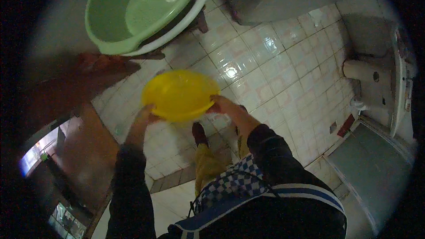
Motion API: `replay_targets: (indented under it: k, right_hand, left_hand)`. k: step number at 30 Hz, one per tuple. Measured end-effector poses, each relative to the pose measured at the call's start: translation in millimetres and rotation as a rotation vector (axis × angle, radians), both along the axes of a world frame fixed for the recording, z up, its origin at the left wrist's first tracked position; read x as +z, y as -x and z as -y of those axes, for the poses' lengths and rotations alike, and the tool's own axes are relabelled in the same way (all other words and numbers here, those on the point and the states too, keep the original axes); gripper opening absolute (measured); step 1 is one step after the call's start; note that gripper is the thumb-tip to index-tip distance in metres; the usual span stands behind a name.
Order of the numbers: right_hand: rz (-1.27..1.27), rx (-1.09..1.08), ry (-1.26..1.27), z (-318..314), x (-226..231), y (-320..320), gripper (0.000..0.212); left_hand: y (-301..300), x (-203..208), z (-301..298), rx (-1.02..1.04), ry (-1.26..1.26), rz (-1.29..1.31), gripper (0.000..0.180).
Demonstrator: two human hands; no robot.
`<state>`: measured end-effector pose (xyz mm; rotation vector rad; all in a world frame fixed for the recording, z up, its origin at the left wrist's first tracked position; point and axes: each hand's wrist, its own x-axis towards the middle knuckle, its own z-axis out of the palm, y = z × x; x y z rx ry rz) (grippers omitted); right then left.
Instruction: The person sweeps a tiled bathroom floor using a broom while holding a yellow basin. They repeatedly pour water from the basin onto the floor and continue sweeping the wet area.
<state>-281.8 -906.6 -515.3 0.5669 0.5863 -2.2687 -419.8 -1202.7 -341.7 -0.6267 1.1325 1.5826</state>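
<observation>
- While holding the yellow basin out in front, has it between the left hand and the right hand, with most of it ahead of both.
- Has the fingers of both hands closed around the near edge: with the left hand at its left part, with the right hand at its right part. Cannot tell the exact place of each thumb, because of the blur.
- Seems longest from left to right, so across the line between front and back; may in truth be round and only seen at a slant. Cannot tell surely how deep.
- Find the green basin ahead and to the left, past the far edge of the yellow one, apart from it in this view. Notice the white basin just beneath the green one.
- Judging by this view only, must count the left hand as nearer to these two, the right hand as farther.
- Can see the tiled floor below, and a dark shoe just behind the near edge. Cannot tell the height above the floor.
</observation>
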Motion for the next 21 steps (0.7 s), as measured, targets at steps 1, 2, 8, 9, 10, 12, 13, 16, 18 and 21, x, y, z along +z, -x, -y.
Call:
replay_targets:
  k: [1, 2, 8, 9, 10, 12, 13, 16, 18, 21]
  right_hand:
    - [-0.059, -0.044, -0.004, -20.8, -11.0, 21.0, 0.036]
    - [0.047, 0.03, 0.0, -46.4, -17.7, 41.4, 0.035]
    - [0.27, -0.132, -0.289, -83.4, 37.3, 7.2, 0.027]
    - [0.275, -0.126, -0.269, -80.0, 53.9, 1.0, 0.026]
    - [0.277, -0.122, -0.253, -77.3, 74.9, -5.1, 0.025]
    - [0.386, -0.191, -0.265, -73.9, 120.3, -33.3, 0.025]
    - [0.458, -0.232, -0.277, -73.4, 133.6, -55.7, 0.025]
    - [0.462, -0.345, -0.329, -53.6, 79.3, -146.6, 0.022]
    - [0.395, -0.365, -0.373, -34.6, 91.6, -186.4, 0.021]
    - [0.412, -0.388, -0.457, -25.9, 121.8, -219.5, 0.021]
  left_hand:
    - [26.1, -12.1, -26.8, -0.026, 0.143, -0.037, 0.052]
    - [49.5, -22.4, -49.3, -0.062, 0.285, -0.062, 0.052]
    - [35.0, -26.9, -102.5, -0.069, 0.019, -0.079, 0.049]
    - [26.3, -25.9, -89.6, -0.076, 0.066, -0.053, 0.047]
    - [15.6, -29.4, -78.2, -0.084, 0.108, -0.031, 0.045]
    - [-10.3, -17.7, -72.2, -0.181, 0.2, -0.012, 0.04]
    - [-19.9, -3.7, -85.4, -0.211, 0.247, 0.002, 0.039]
    - [-38.5, 51.8, -148.8, -0.367, 0.396, -0.004, 0.036]
    - [-50.2, 68.8, -168.7, -0.49, 0.508, -0.053, 0.034]
    - [-60.7, 67.5, -192.8, -0.63, 0.427, -0.182, 0.033]
